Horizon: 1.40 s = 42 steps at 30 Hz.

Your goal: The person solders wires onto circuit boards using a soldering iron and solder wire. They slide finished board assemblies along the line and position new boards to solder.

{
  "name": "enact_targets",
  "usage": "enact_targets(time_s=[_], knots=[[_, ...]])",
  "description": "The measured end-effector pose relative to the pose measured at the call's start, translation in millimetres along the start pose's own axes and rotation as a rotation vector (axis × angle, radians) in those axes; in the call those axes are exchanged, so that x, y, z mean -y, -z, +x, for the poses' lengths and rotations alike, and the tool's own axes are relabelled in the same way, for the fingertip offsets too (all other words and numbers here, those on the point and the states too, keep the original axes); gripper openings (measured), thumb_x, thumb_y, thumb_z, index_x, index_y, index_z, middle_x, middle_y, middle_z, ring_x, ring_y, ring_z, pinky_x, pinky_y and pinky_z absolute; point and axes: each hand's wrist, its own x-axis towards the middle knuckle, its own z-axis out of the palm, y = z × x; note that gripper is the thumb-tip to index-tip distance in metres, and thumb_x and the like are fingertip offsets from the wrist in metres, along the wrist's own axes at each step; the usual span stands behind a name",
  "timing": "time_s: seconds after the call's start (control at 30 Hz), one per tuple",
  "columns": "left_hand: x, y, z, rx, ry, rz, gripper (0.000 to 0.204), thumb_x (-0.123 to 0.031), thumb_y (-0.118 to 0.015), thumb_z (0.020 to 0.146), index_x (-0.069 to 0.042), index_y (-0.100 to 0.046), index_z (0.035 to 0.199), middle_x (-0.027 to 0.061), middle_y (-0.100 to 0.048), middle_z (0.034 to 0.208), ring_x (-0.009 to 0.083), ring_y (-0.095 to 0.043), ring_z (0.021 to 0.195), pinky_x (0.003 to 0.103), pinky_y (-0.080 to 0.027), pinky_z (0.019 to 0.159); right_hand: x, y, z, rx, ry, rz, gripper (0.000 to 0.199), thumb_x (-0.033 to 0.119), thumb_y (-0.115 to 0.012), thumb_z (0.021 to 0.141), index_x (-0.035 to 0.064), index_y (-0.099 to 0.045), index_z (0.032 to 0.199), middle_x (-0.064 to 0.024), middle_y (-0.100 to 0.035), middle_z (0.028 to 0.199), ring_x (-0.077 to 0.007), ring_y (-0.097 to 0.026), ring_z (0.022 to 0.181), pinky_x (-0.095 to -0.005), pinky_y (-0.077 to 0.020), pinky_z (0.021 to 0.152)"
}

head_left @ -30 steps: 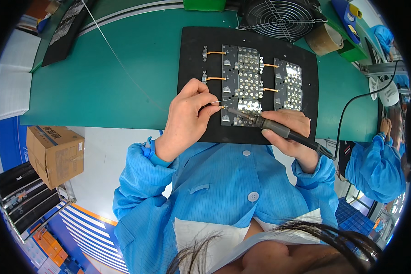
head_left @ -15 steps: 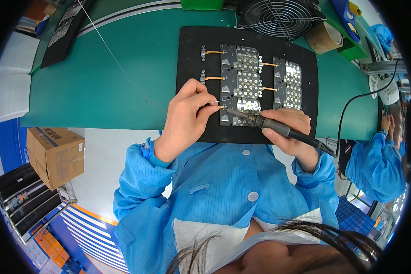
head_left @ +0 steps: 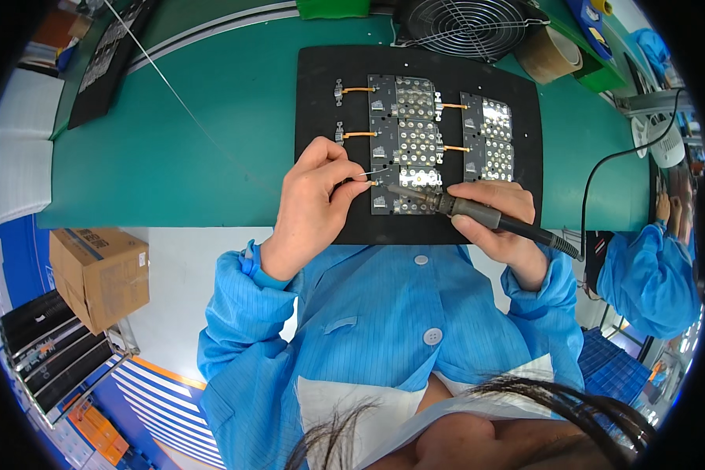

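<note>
My left hand [head_left: 312, 210] is closed, pinching a thin solder wire [head_left: 377, 171] over the lower left circuit board [head_left: 381, 205]. Beside its fingertips shows a small orange lead end [head_left: 374, 183]; the hand hides whatever lies beyond it. In my right hand [head_left: 503, 223] is a soldering iron [head_left: 476, 212], gripped by its dark handle, the tip pointing left at the same board, close to the lead end. Whether the tip touches cannot be made out. Above, joined boards [head_left: 383, 133] carry orange leads [head_left: 359, 134] ending in metal connectors [head_left: 339, 132].
The boards lie on a black mat [head_left: 329, 66] on a green table [head_left: 211, 157]. A black fan [head_left: 466, 30] and a tape roll [head_left: 548, 56] stand behind. The iron's cable [head_left: 586, 188] loops up at right. Another person's blue sleeve [head_left: 646, 274] shows beyond.
The view has shifted slightly, so the mat and boards appear a little farther left. Both hands keep nearly the same pose at the board, still holding the solder wire and the soldering iron.
</note>
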Motion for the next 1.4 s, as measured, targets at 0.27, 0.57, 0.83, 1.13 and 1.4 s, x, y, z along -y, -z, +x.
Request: enact_targets(time_s=[0.27, 0.57, 0.83, 1.13, 1.4], knots=[[8.7, 8.8, 1.3, 0.025, 0.015, -0.064, 0.02, 0.009, -0.067, 0.082, 0.002, -0.057, 0.098, 0.0056, -0.049, 0.102, 0.0055, -0.043, 0.064, 0.019, -0.038, 0.054, 7.6, 27.0, -24.9, -0.233, -0.125, 0.032, 0.028, 0.01, -0.072, 0.077, -0.0036, -0.068, 0.101, -0.0128, -0.069, 0.079, -0.0193, -0.067, 0.066, -0.0265, -0.052, 0.061], [-0.9, 29.9, 0.6, -0.026, 0.03, -0.177, 0.009, 0.007, -0.058, 0.088, 0.001, -0.052, 0.085, 0.0036, -0.048, 0.091, 0.007, -0.048, 0.068, 0.02, -0.039, 0.053, -3.0, 85.7, -39.9, -0.697, -0.265, 0.105, 0.028, 0.008, -0.065, 0.089, -0.0031, -0.064, 0.115, -0.0095, -0.068, 0.088, -0.0143, -0.067, 0.076, -0.0244, -0.0548, 0.069], [-16.8, 17.5, 12.3, 0.032, 0.134, -0.286, 0.007, 0.001, -0.059, 0.091, 0.0, -0.052, 0.092, 0.0006, -0.05, 0.09, 0.0036, -0.047, 0.063, 0.018, -0.036, 0.051, -70.7, 133.1, -6.0, -0.792, -0.122, -0.377, 0.033, 0.011, -0.067, 0.09, 0.0022, -0.062, 0.122, -0.0079, -0.069, 0.093, -0.0106, -0.063, 0.08, -0.0243, -0.0499, 0.073], [-49.8, -24.0, 64.9, 0.049, -0.167, 0.103, 0.013, 0.007, -0.067, 0.076, -0.001, -0.059, 0.081, 0.0082, -0.054, 0.095, 0.0192, -0.054, 0.08, 0.029, -0.045, 0.071, -59.7, 112.7, -14.0, -0.595, -0.085, -0.298, 0.033, 0.012, -0.073, 0.084, 0.0022, -0.066, 0.115, -0.0126, -0.071, 0.098, -0.0163, -0.067, 0.088, -0.0284, -0.0524, 0.077], [-49.1, -58.1, 99.8, -0.009, -0.361, 0.42, 0.014, 0.004, -0.069, 0.071, -0.003, -0.061, 0.081, 0.0084, -0.056, 0.098, 0.03, -0.052, 0.1, 0.04, -0.041, 0.084, -57.2, 88.4, 9.7, -0.262, -0.211, 0.094, 0.022, 0.011, -0.074, 0.082, -0.0016, -0.07, 0.1, -0.012, -0.071, 0.085, -0.0138, -0.065, 0.072, -0.0258, -0.0511, 0.064]])
